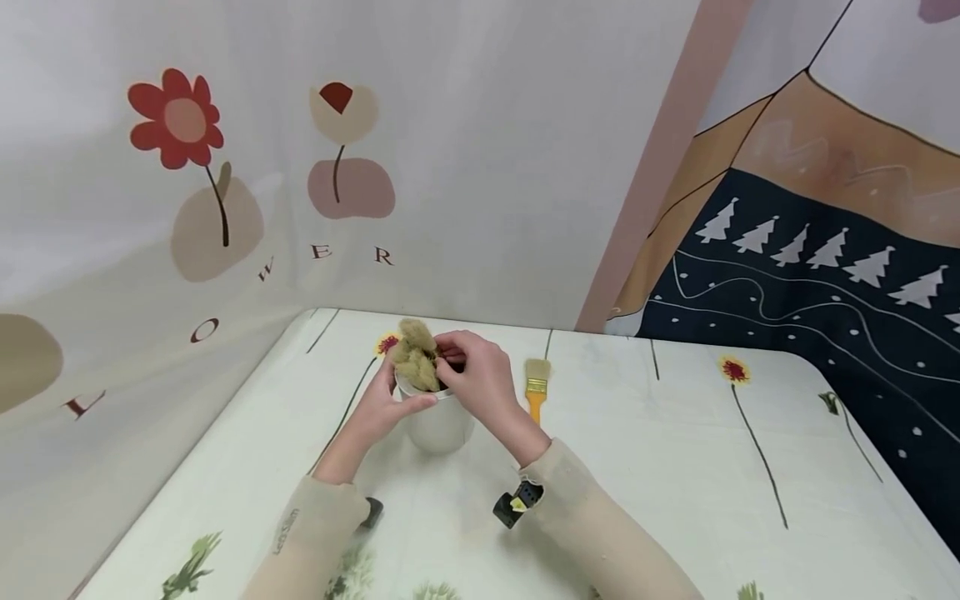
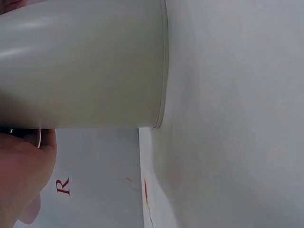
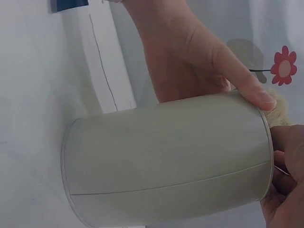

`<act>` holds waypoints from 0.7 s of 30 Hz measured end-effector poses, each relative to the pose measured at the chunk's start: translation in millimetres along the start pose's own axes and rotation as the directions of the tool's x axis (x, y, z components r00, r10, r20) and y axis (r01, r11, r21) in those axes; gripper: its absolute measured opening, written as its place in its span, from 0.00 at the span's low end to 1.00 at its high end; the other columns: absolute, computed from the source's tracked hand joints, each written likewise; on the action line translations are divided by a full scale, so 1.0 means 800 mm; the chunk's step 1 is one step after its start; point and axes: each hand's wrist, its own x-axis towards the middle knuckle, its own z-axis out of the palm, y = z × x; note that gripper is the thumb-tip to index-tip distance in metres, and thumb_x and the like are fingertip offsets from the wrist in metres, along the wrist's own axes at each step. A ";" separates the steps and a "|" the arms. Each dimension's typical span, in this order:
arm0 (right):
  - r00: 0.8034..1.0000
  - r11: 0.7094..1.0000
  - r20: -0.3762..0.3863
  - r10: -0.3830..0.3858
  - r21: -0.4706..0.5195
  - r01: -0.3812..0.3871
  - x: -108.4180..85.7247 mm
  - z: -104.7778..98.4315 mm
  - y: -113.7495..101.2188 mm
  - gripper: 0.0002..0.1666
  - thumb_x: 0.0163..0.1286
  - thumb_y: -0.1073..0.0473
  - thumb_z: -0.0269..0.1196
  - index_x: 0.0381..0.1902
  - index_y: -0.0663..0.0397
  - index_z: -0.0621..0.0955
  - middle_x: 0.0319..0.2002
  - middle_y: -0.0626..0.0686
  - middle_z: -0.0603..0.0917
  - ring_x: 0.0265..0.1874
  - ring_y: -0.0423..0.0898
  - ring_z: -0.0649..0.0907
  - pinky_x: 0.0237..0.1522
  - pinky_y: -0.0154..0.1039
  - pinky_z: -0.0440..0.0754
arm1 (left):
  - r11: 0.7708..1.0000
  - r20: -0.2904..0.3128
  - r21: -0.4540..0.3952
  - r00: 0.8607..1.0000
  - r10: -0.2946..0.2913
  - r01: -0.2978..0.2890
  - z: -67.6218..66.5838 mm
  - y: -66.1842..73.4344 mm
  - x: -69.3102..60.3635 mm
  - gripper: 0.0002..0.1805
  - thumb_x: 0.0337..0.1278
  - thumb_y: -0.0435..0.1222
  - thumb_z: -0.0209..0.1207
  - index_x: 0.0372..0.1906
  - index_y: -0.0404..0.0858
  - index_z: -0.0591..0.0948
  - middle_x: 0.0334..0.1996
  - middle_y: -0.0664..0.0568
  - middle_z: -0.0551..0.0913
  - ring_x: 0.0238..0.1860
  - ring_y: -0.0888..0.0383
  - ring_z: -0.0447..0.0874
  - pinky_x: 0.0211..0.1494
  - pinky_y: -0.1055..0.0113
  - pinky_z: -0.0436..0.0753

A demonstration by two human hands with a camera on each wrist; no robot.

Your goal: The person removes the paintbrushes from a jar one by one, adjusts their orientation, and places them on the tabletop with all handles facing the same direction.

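Note:
A white cylindrical container (image 1: 438, 427) stands upright on the table. Fuzzy tan tufts (image 1: 415, 358), like a dried plant, stick out of its mouth. My left hand (image 1: 381, 404) grips the container near the rim, thumb along the near side; in the right wrist view that thumb (image 3: 259, 95) crosses the rim. At the right side of the opening, my right hand (image 1: 483, 371) has its fingers curled and seems to pinch the base of the tufts. What lies inside the container is mostly hidden. The left wrist view shows the container's wall (image 2: 90, 66) and part of the left hand (image 2: 21, 175).
A flat paintbrush (image 1: 537, 385) with an orange handle lies to the right of the container, partly behind the right forearm. A flower-printed cloth (image 1: 660, 467) covers the table. Printed curtains (image 1: 510, 150) hang behind it.

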 end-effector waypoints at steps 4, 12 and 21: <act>0.999 0.996 -0.025 -0.035 0.076 0.037 -0.003 -0.003 -0.003 0.14 0.67 0.65 0.63 0.50 0.54 0.85 0.43 0.51 0.89 0.39 0.43 0.89 0.42 0.32 0.87 | 1.000 -0.004 -0.003 1.000 0.002 -0.002 0.002 -0.003 0.001 0.53 0.56 0.42 0.70 0.79 0.40 0.49 0.79 0.39 0.52 0.80 0.38 0.43 0.78 0.33 0.43; 0.984 0.972 -0.137 -0.117 0.188 0.142 -0.001 -0.022 -0.017 0.14 0.68 0.68 0.61 0.51 0.59 0.84 0.45 0.56 0.88 0.44 0.48 0.88 0.42 0.31 0.88 | 1.000 -0.014 0.017 1.000 -0.018 0.018 0.003 0.001 0.001 0.52 0.56 0.43 0.70 0.79 0.43 0.51 0.80 0.41 0.50 0.80 0.39 0.42 0.78 0.33 0.44; 0.965 0.935 -0.211 -0.153 0.286 0.211 0.000 -0.047 -0.026 0.14 0.68 0.69 0.61 0.51 0.61 0.83 0.46 0.59 0.87 0.46 0.52 0.88 0.45 0.35 0.88 | 1.000 -0.024 0.008 0.999 0.024 -0.024 0.003 0.001 0.003 0.46 0.57 0.40 0.70 0.76 0.45 0.58 0.79 0.45 0.54 0.80 0.42 0.47 0.78 0.32 0.44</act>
